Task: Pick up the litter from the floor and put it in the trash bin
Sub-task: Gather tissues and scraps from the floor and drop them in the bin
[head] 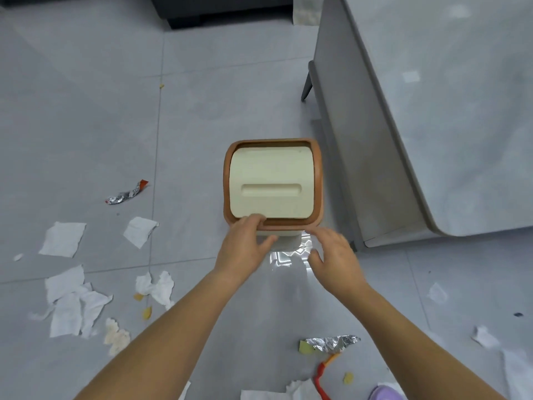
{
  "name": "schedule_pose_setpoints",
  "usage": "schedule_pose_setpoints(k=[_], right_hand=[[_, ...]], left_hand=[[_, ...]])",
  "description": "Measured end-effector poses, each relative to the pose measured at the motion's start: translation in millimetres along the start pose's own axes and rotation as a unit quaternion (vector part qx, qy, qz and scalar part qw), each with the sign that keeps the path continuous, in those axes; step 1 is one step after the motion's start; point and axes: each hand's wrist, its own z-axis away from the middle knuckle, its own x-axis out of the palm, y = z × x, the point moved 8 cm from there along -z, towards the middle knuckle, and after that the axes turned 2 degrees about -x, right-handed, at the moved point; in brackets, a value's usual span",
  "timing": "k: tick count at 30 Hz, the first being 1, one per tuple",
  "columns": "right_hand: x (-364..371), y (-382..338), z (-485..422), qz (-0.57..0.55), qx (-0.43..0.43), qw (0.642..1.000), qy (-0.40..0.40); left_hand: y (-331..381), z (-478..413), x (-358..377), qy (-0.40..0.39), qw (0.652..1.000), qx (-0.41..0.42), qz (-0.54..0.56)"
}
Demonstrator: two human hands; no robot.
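A small trash bin (316, 180) with an orange-brown rim and a cream flap lid (271, 183) stands on the grey tiled floor in the middle of the head view. My left hand (245, 246) rests on the bin's near rim, fingertips on the lid's front edge, thumb against the cream body. My right hand (331, 255) hovers beside the bin's near right corner, fingers apart and holding nothing. Litter lies around: a twisted foil wrapper (127, 194) to the left, white tissues (140, 230), a crumpled tissue (157, 287), and a silver foil wrapper (331, 342) near my right forearm.
A grey table (447, 111) with a slanted leg (307, 82) stands right of the bin. More torn tissues (72, 307) and crumbs lie at the lower left, scraps (484, 336) at the lower right. A red strip (321, 379) and a purple object (386, 392) sit at the bottom edge.
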Motion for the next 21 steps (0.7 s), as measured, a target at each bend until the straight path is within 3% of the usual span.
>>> schedule_pose_setpoints(k=[6, 13, 21], right_hand=[[-56, 56, 119, -0.033, 0.098, 0.994, 0.03], [-135, 149, 308, -0.1, 0.264, 0.955, 0.087], [-200, 315, 474, -0.201, 0.4, 0.877, 0.173]], left_hand=[[26, 102, 38, -0.101, 0.993, -0.049, 0.027], [99, 224, 102, -0.229, 0.968, -0.091, 0.046], [226, 293, 227, -0.238, 0.963, -0.106, 0.068]])
